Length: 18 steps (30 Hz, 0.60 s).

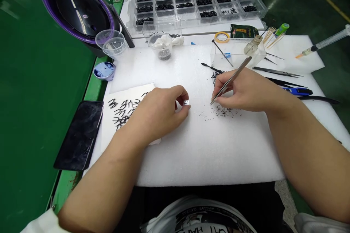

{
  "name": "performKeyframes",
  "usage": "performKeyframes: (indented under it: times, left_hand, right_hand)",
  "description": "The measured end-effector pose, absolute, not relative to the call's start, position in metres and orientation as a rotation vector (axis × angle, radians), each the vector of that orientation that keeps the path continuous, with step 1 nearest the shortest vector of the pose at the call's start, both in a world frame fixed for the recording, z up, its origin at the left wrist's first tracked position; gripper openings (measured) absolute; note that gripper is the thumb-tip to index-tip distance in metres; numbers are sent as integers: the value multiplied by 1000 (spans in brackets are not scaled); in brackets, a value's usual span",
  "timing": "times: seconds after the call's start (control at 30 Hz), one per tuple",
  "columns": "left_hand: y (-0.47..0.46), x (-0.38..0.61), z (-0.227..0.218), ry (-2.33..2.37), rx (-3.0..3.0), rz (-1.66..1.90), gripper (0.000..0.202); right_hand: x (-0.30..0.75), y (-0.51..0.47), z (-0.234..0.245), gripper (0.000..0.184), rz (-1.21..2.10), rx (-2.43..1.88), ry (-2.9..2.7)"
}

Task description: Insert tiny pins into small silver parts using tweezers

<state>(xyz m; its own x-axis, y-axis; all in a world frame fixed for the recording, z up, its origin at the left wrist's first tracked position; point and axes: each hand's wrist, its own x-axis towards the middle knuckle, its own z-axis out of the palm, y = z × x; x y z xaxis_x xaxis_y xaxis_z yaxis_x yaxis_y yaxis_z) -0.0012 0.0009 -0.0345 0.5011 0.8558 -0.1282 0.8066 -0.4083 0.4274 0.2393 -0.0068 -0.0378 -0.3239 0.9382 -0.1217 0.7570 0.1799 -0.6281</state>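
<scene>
My left hand (161,111) pinches a small shiny silver piece (186,102) between thumb and fingers, just above the white foam sheet (207,153). In my right hand (240,89) is a pair of metal tweezers (235,75), held slanted like a pen. The tweezer tips point down at the near side of many tiny dark bits (222,111) scattered on the foam. Whether the tips hold one of these bits is too small to tell. Beneath my left wrist lies a white sheet (133,93) bearing several black forked pieces (121,111).
A clear compartment box (187,14) of black pieces stands at the back. Left are a purple-rimmed round device (82,11), clear cups (112,43) and a dark tablet (79,134). Right are a glass bottle (253,45), a syringe (325,42) and a blue cutter (298,91).
</scene>
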Motion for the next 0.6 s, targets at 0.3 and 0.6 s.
performKeyframes:
  times: [0.3, 0.6]
  left_hand:
    - [1, -3, -37, 1292, 2396, 144, 20]
    - [1, -3, -38, 1262, 2422, 145, 20]
  right_hand:
    - [240, -6, -38, 14, 910, -1621, -2156]
    - [240, -5, -38, 12, 924, -1640, -2142]
